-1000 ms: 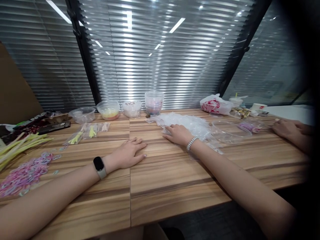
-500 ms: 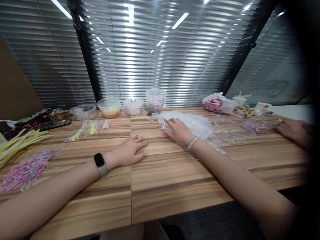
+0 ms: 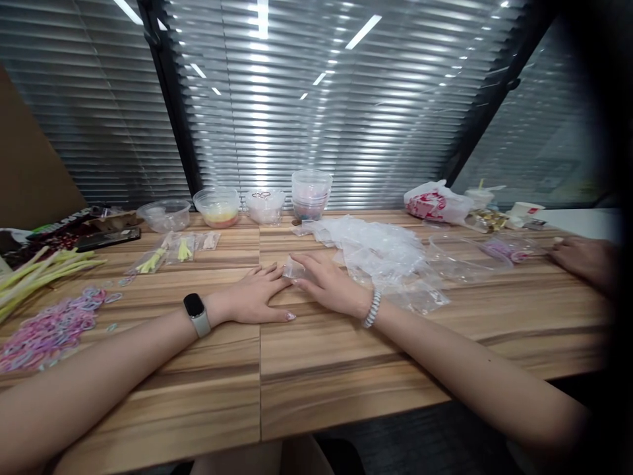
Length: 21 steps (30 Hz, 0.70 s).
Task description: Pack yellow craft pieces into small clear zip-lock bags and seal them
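My left hand (image 3: 254, 295), with a grey-banded watch above the wrist, lies flat on the wooden table, palm down and fingers apart. Just right of it, my right hand (image 3: 329, 284) has a small clear plastic bag (image 3: 293, 269) under its fingertips. The bag reaches close to the left hand's fingers; whether they touch it I cannot tell. Behind my right hand spreads a pile of clear plastic bags (image 3: 380, 247). Left of my left hand are small filled bags, one with a yellow bundle (image 3: 184, 249), and a heap of pink and purple rubber bands (image 3: 54, 326).
Yellow strips (image 3: 44, 274) and a dark phone-like slab (image 3: 109, 239) lie at the left. Along the back stand clear tubs (image 3: 216, 206) and stacked cups (image 3: 311, 194). A red-and-white bag (image 3: 435, 201) sits back right. Another person's hand (image 3: 583, 260) rests at the right edge.
My right hand has moved left from the bag pile toward my left hand, bringing one small clear bag along. My left hand stays flat in nearly the same place.
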{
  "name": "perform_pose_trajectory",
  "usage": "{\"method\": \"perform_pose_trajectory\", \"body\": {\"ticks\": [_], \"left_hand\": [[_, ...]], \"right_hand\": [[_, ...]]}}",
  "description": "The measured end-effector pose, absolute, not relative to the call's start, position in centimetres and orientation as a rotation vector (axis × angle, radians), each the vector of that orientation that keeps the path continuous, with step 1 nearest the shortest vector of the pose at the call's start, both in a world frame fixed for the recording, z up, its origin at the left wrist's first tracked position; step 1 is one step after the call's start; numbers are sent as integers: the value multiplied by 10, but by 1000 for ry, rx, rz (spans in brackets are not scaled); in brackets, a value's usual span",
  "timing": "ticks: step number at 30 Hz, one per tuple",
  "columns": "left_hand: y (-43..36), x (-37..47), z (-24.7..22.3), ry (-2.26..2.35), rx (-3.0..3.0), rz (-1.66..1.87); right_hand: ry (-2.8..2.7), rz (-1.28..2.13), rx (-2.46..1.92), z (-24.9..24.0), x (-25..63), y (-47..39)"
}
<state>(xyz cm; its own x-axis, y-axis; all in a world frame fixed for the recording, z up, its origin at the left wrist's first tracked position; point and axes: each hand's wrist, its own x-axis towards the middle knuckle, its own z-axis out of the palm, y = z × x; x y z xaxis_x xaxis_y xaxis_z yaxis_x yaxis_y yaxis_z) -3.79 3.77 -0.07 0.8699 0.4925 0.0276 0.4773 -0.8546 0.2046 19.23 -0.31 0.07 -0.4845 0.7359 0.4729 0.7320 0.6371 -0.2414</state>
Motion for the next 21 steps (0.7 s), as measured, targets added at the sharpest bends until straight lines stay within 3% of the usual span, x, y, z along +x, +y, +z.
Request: {"method": "perform_pose_trajectory", "body": {"ticks": [21], "left_hand": [[32,-33,3,747,2864,242]], "right_hand": [[-2512,-130,-937,-10,189,1]]}}
